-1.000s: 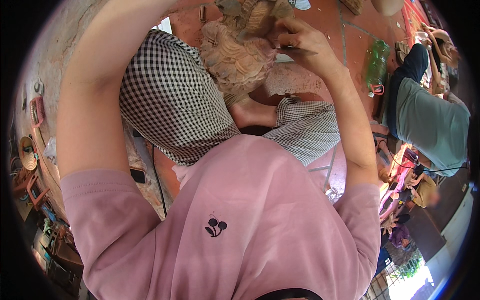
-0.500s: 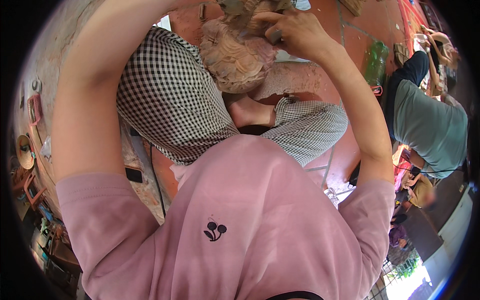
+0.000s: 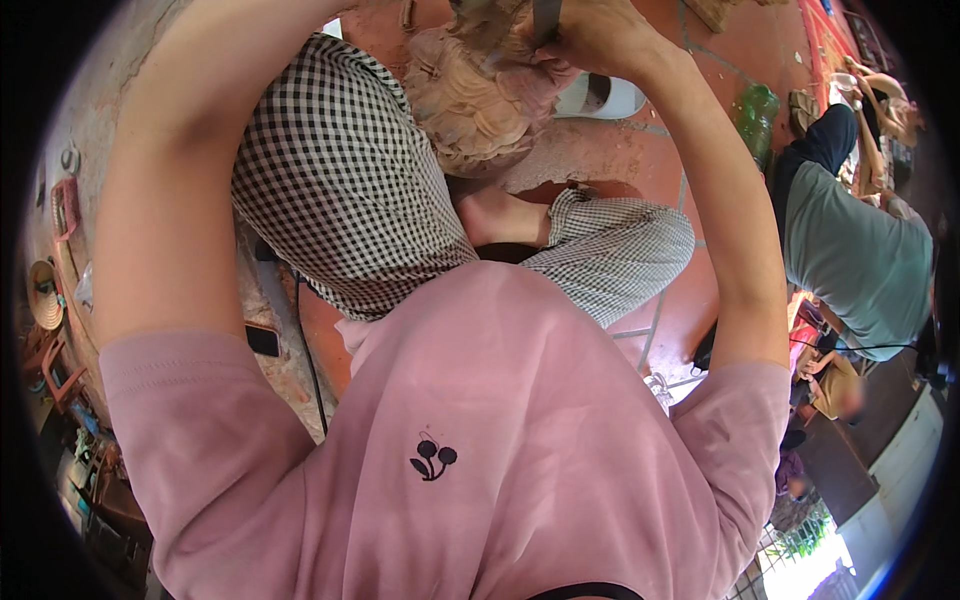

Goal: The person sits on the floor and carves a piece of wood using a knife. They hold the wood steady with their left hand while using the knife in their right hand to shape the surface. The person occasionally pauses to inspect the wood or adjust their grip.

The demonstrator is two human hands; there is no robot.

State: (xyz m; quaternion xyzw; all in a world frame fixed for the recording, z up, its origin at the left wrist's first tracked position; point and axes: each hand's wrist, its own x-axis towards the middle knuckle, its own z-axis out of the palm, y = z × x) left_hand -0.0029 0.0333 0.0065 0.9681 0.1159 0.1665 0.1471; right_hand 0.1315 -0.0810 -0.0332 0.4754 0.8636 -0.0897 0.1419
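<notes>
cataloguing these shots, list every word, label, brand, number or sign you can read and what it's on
No readable text.
Pink shirt: only a black cherry motif, no letters.
Carved piece: no lettering visible.
Dark phone: nothing legible.
Far background: too small or blurred to tell.

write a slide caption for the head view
Right hand with a dark flat tool at a ruffled tan sculpture, beside checked trousers.

Carved pc [image 3: 465,110] w/ rough matt surf
</notes>
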